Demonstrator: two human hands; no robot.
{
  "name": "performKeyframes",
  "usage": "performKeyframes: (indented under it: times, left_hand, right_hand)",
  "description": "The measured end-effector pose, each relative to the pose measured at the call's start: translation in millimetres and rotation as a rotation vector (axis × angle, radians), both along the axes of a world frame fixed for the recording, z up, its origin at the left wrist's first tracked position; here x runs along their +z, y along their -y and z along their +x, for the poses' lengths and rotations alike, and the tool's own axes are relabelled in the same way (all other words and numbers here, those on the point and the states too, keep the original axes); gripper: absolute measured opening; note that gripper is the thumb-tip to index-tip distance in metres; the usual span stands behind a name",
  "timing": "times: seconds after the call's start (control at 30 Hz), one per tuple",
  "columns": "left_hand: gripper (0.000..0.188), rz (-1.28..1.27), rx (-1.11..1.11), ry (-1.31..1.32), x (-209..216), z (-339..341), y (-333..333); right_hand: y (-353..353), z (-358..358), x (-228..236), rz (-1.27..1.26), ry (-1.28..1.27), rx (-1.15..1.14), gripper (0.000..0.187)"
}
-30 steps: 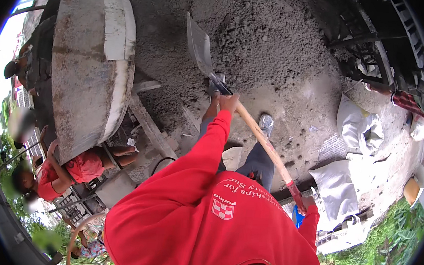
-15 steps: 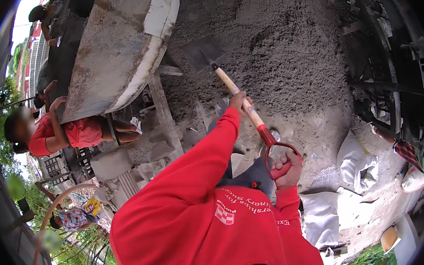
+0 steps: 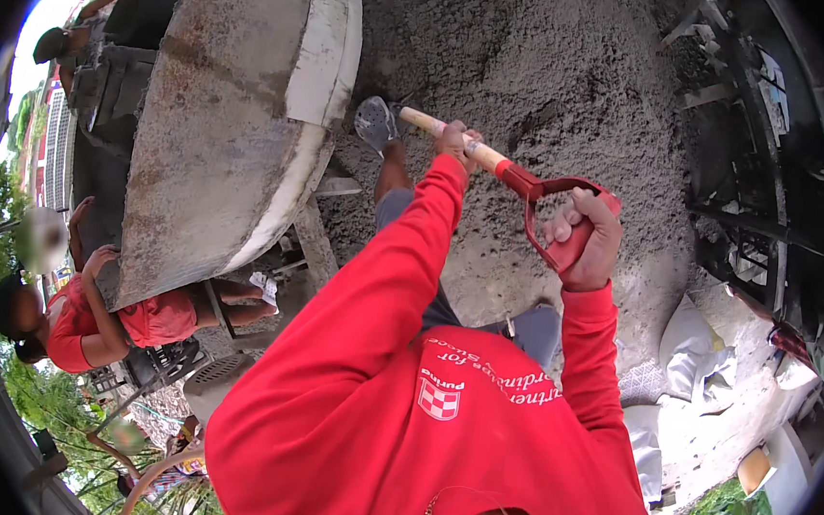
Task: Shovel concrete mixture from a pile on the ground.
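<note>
I hold a shovel with a wooden shaft (image 3: 424,123) and a red D-shaped grip (image 3: 559,203). My left hand (image 3: 456,143) is closed around the shaft partway down. My right hand (image 3: 586,240) is closed on the red grip. The shovel's blade is mostly hidden low by my foot (image 3: 376,122), at the edge of a big pile of grey sand and gravel (image 3: 561,85). My red long sleeves fill the lower middle of the view.
A large concrete mixer drum (image 3: 218,136) stands at the left, its mouth toward the pile. A person in a red top (image 3: 103,315) crouches beside it at lower left. White sacks (image 3: 691,342) lie at the right, dark metal frames (image 3: 777,170) beyond.
The shovel has come down from a raised swing and been drawn in toward me; its blade now sits low by my foot, and my right hand has risen with the red grip.
</note>
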State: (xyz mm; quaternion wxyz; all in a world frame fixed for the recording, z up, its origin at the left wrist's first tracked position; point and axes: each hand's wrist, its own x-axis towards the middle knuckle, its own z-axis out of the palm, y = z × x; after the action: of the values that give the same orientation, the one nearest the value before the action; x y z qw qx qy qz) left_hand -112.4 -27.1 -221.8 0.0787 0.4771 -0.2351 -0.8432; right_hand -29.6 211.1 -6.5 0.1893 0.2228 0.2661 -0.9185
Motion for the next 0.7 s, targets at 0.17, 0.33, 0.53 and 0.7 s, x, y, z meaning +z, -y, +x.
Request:
performKeyframes:
  times: [0.17,0.33,0.53,0.7]
  left_hand:
    - [0.048,-0.210,-0.263,0.044,1,37,-29]
    - [0.071,-0.201,-0.499,0.231,-5,103,2]
    - [0.079,-0.203,-0.646,0.571,-98,148,112]
    - [0.084,-0.207,-0.695,0.606,-175,53,106]
  right_hand:
    - [-23,60,-47,0.022,0.095,-0.023,0.015]
    - [-31,71,-81,0.452,0.111,-0.049,0.011]
    - [-78,112,-217,0.976,0.130,0.014,0.018]
    - [-120,144,-340,1.245,0.892,0.045,0.010]
